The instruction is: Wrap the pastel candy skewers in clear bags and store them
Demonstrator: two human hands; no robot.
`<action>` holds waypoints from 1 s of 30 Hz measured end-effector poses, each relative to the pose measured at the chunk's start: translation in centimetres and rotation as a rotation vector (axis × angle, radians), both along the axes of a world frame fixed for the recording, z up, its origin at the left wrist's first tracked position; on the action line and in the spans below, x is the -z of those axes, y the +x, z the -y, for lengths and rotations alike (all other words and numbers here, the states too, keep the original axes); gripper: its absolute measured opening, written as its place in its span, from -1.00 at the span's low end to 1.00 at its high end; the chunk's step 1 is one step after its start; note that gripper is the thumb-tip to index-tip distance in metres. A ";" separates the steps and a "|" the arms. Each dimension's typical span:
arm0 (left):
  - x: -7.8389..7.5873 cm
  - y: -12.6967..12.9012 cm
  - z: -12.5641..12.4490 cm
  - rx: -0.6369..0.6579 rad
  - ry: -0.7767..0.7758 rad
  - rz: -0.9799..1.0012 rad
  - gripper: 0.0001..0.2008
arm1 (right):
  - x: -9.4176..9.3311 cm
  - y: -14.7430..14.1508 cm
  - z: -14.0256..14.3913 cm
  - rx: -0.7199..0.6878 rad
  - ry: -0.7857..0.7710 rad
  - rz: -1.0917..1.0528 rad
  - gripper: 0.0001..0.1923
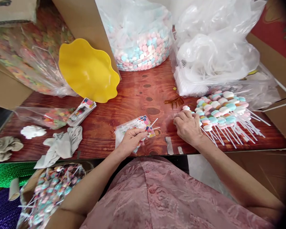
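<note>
Head view: left hand (131, 139) pinches a clear printed wrapper (135, 126); right hand (187, 126), loosely curled, touches pastel lollipops (218, 109).

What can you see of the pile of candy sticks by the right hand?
The pile of candy sticks lies flat on the red-brown wooden table, right of centre. Each is a thin white stick topped with pastel discs in pink, blue, white and orange. The heads are bunched up and left; the sticks fan down and right toward the table edge. The right hand rests palm down on its left side, touching it. Clear plastic bags sit just behind.
</note>
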State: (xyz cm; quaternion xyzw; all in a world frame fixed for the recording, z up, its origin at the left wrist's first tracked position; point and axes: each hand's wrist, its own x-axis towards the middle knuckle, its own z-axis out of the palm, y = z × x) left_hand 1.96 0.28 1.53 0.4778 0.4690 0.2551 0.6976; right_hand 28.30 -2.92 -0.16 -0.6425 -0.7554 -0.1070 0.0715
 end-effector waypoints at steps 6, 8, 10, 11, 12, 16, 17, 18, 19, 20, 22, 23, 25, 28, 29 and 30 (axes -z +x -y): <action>0.5 0.7 -0.4 -0.039 -0.022 0.026 -0.68 | -1.9 -2.0 0.6 -0.090 0.159 -0.541 -0.83; 0.5 1.3 -0.5 -0.018 -0.038 0.052 -0.67 | -2.8 -4.4 1.3 -0.140 0.155 -0.810 -0.84; 0.4 1.8 -0.5 -0.001 -0.035 0.075 -0.66 | -3.4 -6.5 1.8 -0.222 0.104 -0.926 -0.83; 0.3 1.8 -0.5 0.000 -0.022 0.076 -0.66 | -3.4 -7.0 2.0 -0.237 0.100 -0.939 -0.82; 0.3 1.7 -0.5 -0.010 -0.006 0.069 -0.66 | -3.2 -6.9 2.1 -0.234 0.113 -0.918 -0.82; 0.6 0.0 -0.7 -0.082 0.046 0.016 -0.67 | -1.6 -2.7 2.3 0.002 0.251 -0.487 -0.85; 0.7 -0.4 -0.7 -0.087 0.050 0.011 -0.67 | -1.2 -1.4 2.4 0.071 0.259 -0.348 -0.85; 0.8 -0.6 -0.8 -0.084 0.049 0.008 -0.67 | -0.8 -0.3 2.5 0.110 0.240 -0.228 -0.86; 0.9 -0.7 -0.8 -0.077 0.048 0.007 -0.66 | -0.5 0.5 2.5 0.125 0.203 -0.136 -0.86; 0.9 -0.7 -0.7 -0.069 0.051 0.005 -0.66 | -0.2 0.9 2.4 0.114 0.153 -0.072 -0.87; 1.1 -0.3 -0.6 -0.051 0.068 -0.007 -0.65 | 0.3 0.9 2.1 0.074 0.066 0.001 -0.85; 1.1 0.0 -0.5 -0.038 0.082 -0.015 -0.65 | 0.4 0.6 1.9 0.064 0.047 0.022 -0.83; 1.1 0.5 -0.4 -0.016 0.100 -0.029 -0.64 | 0.6 0.1 1.4 0.046 0.051 0.032 -0.80; 1.1 0.4 -0.4 -0.010 0.093 -0.032 -0.64 | 0.4 -0.2 1.1 0.008 0.126 -0.058 -0.79; 1.0 0.2 -0.4 -0.019 0.089 -0.034 -0.65 | 0.2 -0.2 1.0 0.000 0.162 -0.111 -0.80; 0.9 0.0 -0.5 -0.031 0.084 -0.036 -0.65 | 0.1 -0.1 0.9 -0.011 0.193 -0.173 -0.80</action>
